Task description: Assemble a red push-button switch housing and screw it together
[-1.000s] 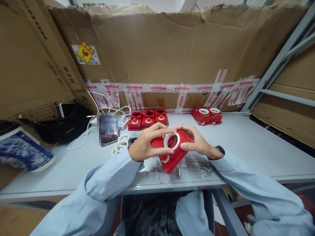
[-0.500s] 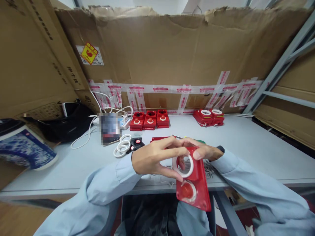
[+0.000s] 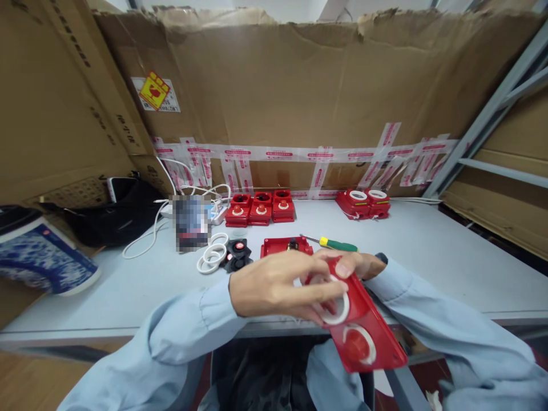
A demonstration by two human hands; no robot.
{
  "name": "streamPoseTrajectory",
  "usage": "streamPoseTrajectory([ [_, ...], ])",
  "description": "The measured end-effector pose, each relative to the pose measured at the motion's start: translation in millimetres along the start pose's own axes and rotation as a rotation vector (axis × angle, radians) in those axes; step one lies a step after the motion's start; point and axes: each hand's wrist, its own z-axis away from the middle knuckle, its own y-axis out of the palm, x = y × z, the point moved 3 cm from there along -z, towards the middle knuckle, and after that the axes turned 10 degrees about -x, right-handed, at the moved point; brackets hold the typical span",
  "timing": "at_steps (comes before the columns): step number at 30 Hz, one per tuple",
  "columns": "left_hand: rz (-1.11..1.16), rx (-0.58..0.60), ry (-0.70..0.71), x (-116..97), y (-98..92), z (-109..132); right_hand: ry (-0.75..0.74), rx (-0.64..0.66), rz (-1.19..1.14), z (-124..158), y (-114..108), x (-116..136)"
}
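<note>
My right hand (image 3: 353,265) grips the top end of a red plastic housing cover (image 3: 372,331), which is tilted above the table's front edge. The cover has a white ring (image 3: 341,311) around its upper opening and a red dome with a white collar below. Fingers of my left hand (image 3: 285,285) are closed on the white ring, the fingertips lying over its opening. Behind my hands lies an open red housing base (image 3: 278,245) with a small part inside. A screwdriver (image 3: 338,245) with a yellow and green handle rests beside it.
Loose white rings (image 3: 213,257) and black parts (image 3: 237,254) lie left of my hands. Red units (image 3: 260,210) stand in a row at the back, with more red units (image 3: 363,205) at back right. A patterned cup (image 3: 47,257) and black bag (image 3: 124,211) are at left.
The red cover has swung to the right and tilted further. My left fingers have moved over the white ring. The red base and screwdriver behind show more plainly.
</note>
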Motion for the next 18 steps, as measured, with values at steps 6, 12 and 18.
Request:
streamPoseTrajectory([
  [6,0.135,-0.135,-0.463,41.2,-12.3,22.5,-0.267,-0.264,-0.249,-6.0,-18.5,14.3],
  [12,0.223,-0.070,-0.704,51.4,2.0,36.4,-0.387,-0.530,-0.160,-6.7,-21.9,22.3],
  [18,0.113,-0.152,-0.775,66.4,-3.4,39.4,-0.499,-0.591,0.168,-8.2,-32.3,22.7],
])
